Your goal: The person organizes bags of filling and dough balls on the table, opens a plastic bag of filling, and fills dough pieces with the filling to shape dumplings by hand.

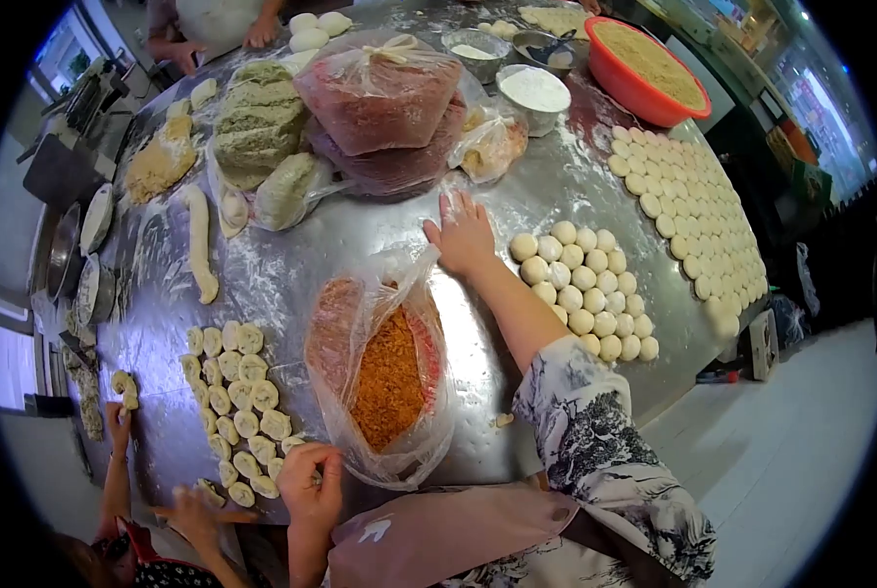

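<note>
Head view: at the centre, a clear plastic bag (399, 471) lies open on the steel table (482, 392), holding crumbly orange-brown filling (387, 382). Just beside it, at lower centre, the left hand (313, 487) is curled; its palm is hidden, so whether it grips anything I cannot tell. The right hand (463, 235) rests on the tabletop, fingers spread. At upper right, a red basin (629, 86) holds tan filling (654, 64). Wrapping blurs the reddish contents of the knotted bag (389, 93) at top centre. Lower left, a co-worker (196, 519) is cut off.
</note>
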Demonstrator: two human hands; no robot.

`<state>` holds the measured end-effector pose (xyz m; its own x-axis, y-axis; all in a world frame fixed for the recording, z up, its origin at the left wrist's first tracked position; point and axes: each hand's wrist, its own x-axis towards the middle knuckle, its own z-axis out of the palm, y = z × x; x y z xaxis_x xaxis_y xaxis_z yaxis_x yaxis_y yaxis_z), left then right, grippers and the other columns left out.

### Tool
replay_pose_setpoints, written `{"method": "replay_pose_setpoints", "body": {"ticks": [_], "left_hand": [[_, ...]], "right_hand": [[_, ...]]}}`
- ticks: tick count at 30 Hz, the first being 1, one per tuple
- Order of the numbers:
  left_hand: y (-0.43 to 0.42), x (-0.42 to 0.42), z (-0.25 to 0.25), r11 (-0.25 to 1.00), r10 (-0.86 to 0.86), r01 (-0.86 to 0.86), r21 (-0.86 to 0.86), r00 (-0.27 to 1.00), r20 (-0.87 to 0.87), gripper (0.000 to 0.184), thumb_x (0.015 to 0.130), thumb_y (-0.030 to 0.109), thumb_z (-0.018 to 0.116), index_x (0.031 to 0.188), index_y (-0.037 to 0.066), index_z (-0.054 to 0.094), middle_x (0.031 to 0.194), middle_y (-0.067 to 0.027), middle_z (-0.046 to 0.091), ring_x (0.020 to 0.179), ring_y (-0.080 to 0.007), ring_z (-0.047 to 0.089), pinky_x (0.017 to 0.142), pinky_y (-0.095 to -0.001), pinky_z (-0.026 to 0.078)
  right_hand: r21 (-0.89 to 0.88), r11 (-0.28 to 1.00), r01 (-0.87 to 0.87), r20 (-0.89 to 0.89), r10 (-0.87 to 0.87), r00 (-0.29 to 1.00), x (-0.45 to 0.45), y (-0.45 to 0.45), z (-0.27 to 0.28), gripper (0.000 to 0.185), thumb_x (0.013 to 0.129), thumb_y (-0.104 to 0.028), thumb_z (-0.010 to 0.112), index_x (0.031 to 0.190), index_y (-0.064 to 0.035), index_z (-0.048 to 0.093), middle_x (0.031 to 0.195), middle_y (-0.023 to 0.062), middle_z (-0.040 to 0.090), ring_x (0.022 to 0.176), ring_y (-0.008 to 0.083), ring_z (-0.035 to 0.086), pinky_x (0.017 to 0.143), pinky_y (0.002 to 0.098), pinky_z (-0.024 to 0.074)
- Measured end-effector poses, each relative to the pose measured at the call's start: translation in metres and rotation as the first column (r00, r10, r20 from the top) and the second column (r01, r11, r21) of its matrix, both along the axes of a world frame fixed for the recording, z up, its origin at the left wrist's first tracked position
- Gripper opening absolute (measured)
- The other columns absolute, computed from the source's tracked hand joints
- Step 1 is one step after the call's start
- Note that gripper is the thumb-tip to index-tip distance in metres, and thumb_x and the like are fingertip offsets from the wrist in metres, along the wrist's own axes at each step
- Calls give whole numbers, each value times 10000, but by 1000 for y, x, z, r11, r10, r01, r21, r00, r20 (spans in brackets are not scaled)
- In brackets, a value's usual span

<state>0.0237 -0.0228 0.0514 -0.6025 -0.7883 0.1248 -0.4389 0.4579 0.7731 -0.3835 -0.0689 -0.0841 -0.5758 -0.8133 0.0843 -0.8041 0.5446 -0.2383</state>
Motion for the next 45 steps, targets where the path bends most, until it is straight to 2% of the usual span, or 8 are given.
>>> {"method": "replay_pose_setpoints", "body": {"ticks": [10, 17, 27, 28, 33, 37, 40, 45], "left_hand": [[12, -2, 6, 993, -108, 108, -44, 994, -2, 33, 818, 15, 653, 840, -8, 644, 819, -143, 635, 738, -275, 612, 685, -335, 485], [24, -18, 4, 972, -233, 232, -46, 972, -27, 34, 818, 2, 655, 850, -9, 651, 832, -139, 642, 746, -271, 616, 692, -333, 487], [32, -14, 12, 979, -189, 183, -93, 981, -52, 45, 814, -7, 652, 858, -10, 657, 837, -139, 644, 751, -268, 620, 690, -319, 488], [33, -12, 10, 981, -169, 165, -97, 985, -35, 42, 815, -6, 650, 856, -12, 657, 835, -140, 643, 749, -267, 620, 689, -319, 487], [31, -16, 12, 975, -192, 191, -118, 981, 3, 28, 816, -3, 646, 840, -14, 655, 830, -140, 642, 738, -267, 618, 682, -323, 487], [27, -22, 16, 984, -153, 151, -97, 988, -22, 22, 824, 4, 641, 837, -10, 651, 833, -134, 639, 737, -257, 610, 683, -319, 481], [20, -23, 10, 987, -143, 141, -76, 990, -11, 27, 841, 20, 637, 835, -6, 643, 830, -123, 632, 743, -239, 596, 685, -309, 466], [14, -40, 18, 985, -160, 157, -64, 986, -45, 30, 825, 24, 654, 827, -5, 651, 829, -131, 640, 749, -250, 611, 692, -315, 477]], "right_hand": [[-359, 933, -38, 282, 146, 948, 11, 136, 90, 519, 978, -324, 397, 1344, 39, 446, 1381, 265, 459, 1319, 430, 381, 1126, 443, 268], [7, 990, -140, 106, 138, 985, 62, 278, 85, 569, 921, -315, 554, 1384, -9, 428, 1442, 215, 408, 1347, 390, 364, 1127, 444, 272], [-244, 957, 157, 163, -119, 979, 12, 261, 83, 538, 899, -238, 577, 1349, 30, 454, 1417, 227, 424, 1330, 407, 366, 1119, 473, 278], [-387, 921, 44, -58, -72, 996, -6, 259, 76, 566, 938, -357, 513, 1366, 7, 442, 1444, 215, 403, 1369, 381, 319, 1134, 471, 232], [48, 995, 84, -154, -76, 985, -54, 220, 48, 527, 971, -320, 461, 1394, -7, 422, 1454, 219, 394, 1365, 398, 325, 1116, 524, 235], [-352, 920, 172, -198, -253, 947, -78, 204, 74, 564, 991, -404, 367, 1419, -39, 408, 1483, 195, 370, 1397, 380, 290, 1139, 510, 193], [205, 956, 209, -91, -194, 977, -77, 205, 49, 535, 985, -374, 402, 1393, -30, 438, 1480, 192, 374, 1388, 373, 304, 1130, 522, 203], [-191, 945, 266, -184, -301, 936, -73, 217, 63, 534, 988, -397, 362, 1410, -80, 441, 1510, 162, 340, 1406, 362, 275, 1138, 526, 182]]}}
